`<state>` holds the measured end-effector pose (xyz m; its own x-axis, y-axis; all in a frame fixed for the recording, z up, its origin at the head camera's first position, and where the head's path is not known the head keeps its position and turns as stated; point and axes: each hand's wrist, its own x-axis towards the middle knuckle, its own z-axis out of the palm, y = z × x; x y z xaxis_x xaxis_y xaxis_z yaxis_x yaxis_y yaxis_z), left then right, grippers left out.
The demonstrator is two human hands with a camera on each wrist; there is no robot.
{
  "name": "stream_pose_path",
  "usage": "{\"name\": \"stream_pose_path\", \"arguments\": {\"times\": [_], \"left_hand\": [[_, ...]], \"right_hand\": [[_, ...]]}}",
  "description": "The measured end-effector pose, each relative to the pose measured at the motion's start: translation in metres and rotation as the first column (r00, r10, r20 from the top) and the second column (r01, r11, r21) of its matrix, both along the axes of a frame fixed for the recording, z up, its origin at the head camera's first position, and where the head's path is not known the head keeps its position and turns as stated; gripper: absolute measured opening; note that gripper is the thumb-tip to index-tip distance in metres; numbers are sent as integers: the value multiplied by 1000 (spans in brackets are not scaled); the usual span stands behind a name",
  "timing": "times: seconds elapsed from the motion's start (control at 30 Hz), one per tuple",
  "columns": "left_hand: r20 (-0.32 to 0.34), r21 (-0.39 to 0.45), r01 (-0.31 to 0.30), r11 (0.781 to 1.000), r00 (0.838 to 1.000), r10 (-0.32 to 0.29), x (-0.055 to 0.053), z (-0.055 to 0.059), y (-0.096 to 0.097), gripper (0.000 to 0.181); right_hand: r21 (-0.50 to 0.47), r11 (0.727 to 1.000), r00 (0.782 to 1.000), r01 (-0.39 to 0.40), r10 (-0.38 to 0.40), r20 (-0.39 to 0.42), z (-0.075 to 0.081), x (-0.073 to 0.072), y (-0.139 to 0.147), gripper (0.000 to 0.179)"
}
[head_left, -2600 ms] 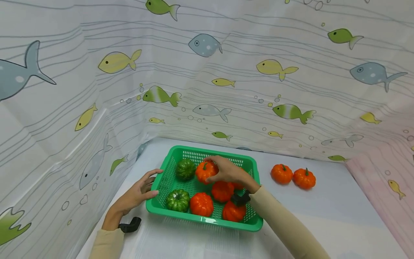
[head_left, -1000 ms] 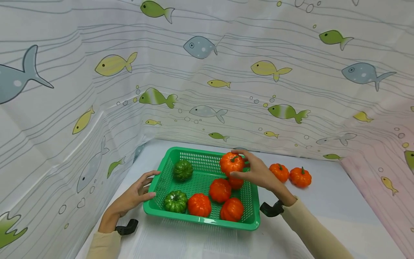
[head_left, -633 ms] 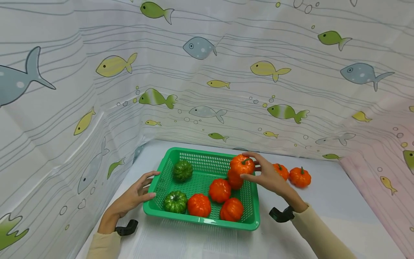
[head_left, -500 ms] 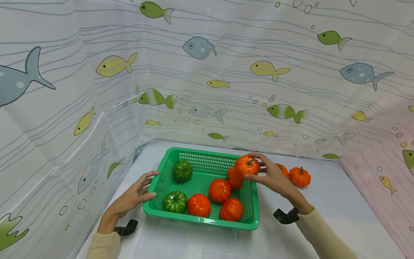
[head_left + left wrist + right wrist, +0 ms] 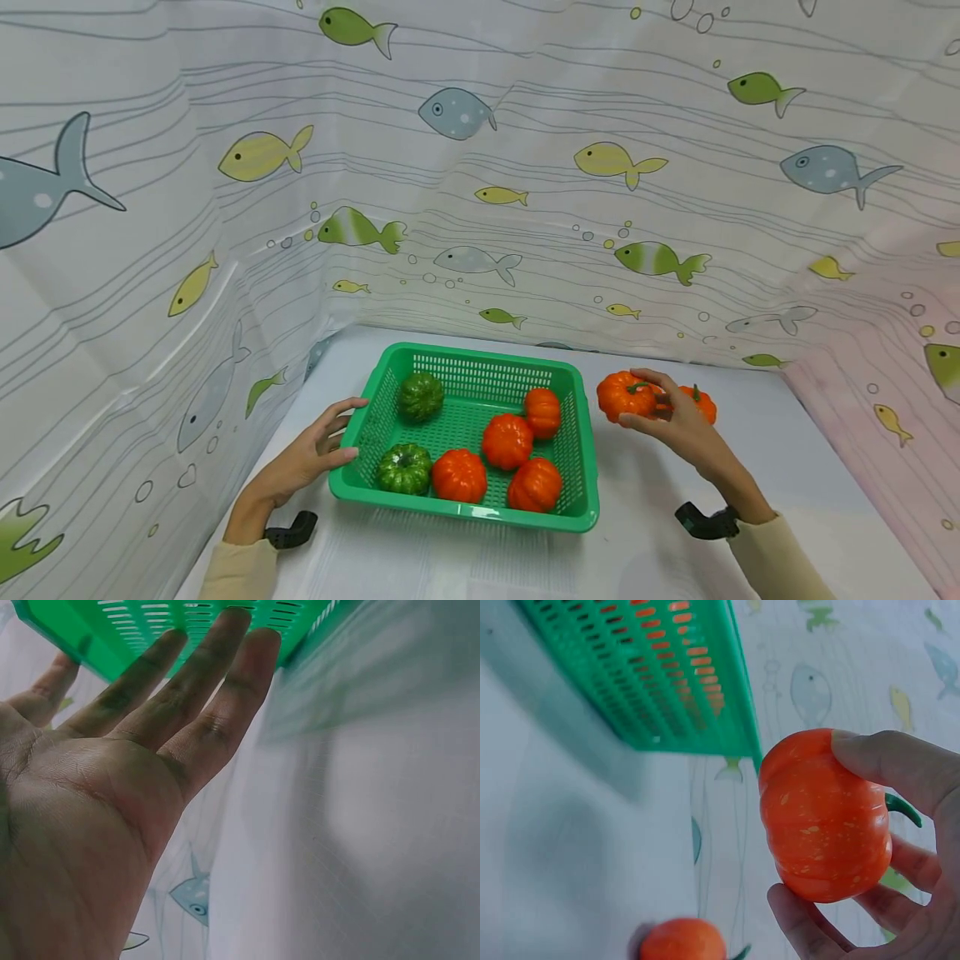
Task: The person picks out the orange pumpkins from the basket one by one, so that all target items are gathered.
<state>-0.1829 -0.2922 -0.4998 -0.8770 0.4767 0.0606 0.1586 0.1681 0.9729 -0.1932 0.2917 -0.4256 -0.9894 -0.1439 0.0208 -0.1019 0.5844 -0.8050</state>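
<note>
Fish-print sheet [image 5: 547,292]: it rose behind and at both sides, filling the upper frame and hemming in the white worktop [image 5: 645,542].
Green basket [image 5: 525,518]: it sat at lower centre, its right wall standing between its contents and the held pumpkin [image 5: 624,396].
Left hand [image 5: 303,458]: at lower left, fingers spread, tips touching the basket's left end, probably to steady it.
Right hand [image 5: 684,423]: at centre right, fingers and thumb pinching the held pumpkin from opposite sides above the worktop, presumably for a secure hold on its round body.
Basket pumpkins [image 5: 460,477]: two green, four orange.
Loose pumpkin [image 5: 705,404]: it lay right, partly hidden behind the right hand.
</note>
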Motion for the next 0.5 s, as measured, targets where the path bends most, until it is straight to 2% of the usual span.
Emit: {"name": "stream_pose_path", "arguments": {"times": [0.23,0.5], "left_hand": [[8,1,11,1000,1000,-11,-1,0,-1,71],[11,-2,12,1000,1000,-12,-2,-1,-1,71]], "right_hand": [[22,996,995,91,-92,25,-14,13,41,84],[51,979,978,198,-200,58,-30,25,88,91]]}}
